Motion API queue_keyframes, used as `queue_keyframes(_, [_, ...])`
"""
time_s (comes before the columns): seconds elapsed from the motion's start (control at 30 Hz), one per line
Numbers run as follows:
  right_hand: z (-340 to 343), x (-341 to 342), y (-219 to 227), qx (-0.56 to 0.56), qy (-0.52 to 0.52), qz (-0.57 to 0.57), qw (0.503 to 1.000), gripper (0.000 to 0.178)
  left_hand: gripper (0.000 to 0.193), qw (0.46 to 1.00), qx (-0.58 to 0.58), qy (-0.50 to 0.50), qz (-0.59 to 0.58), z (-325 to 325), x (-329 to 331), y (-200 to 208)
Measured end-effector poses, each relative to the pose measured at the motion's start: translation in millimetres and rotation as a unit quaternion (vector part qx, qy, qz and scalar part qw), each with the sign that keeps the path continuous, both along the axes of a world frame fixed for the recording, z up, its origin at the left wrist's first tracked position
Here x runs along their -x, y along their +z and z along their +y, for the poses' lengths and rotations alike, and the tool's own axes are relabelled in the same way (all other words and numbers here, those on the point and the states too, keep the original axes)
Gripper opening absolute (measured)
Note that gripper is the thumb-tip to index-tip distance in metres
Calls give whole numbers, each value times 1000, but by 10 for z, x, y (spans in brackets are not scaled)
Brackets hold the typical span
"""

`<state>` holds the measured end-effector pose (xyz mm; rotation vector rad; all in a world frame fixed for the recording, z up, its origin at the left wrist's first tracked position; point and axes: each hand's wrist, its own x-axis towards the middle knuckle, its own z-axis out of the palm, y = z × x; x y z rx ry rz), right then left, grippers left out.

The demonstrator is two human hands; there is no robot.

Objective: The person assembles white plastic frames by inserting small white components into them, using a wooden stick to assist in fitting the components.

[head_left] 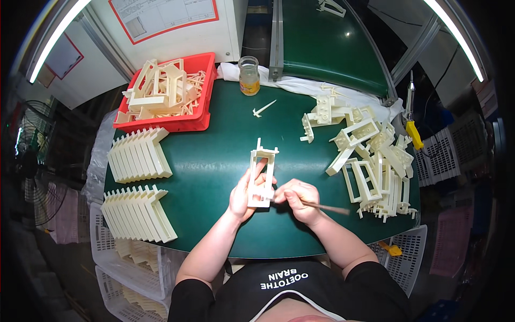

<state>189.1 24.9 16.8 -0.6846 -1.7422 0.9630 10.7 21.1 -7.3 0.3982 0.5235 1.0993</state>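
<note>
My left hand (242,196) is closed around a cream plastic frame (254,180), a long open rectangle with small pegs at its far end. The frame is held tilted above the green table, with fingers behind it. My right hand (299,199) grips a thin brush (327,207) whose brown handle points to the right. The brush's tip is at the near end of the frame, partly hidden by my fingers. Beyond the hands, a small cream pointed piece (264,109) with short side arms lies on the table.
A red bin (206,110) of cream parts stands far left, with a glass jar (248,80) to its right. Two rows of stacked frames (140,155) line the left side. Loose frames (370,161) are heaped right, near a yellow-handled tool (414,135). A green conveyor (332,48) lies behind.
</note>
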Motion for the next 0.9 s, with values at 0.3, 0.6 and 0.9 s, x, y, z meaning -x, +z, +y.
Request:
queue_keyframes(0.3, [44, -23, 2, -26, -184, -31, 982, 26, 38, 949, -102, 127, 270, -173, -307, -288])
queue_keyframes(0.6, [-61, 44, -139, 312, 57, 139, 938, 38, 41, 856, -198, 240, 412, -109, -88, -140])
queue_keyframes(0.9, [280, -164, -418, 432, 32, 459, 776, 38, 49, 944, -171, 191, 209, -40, -74, 122])
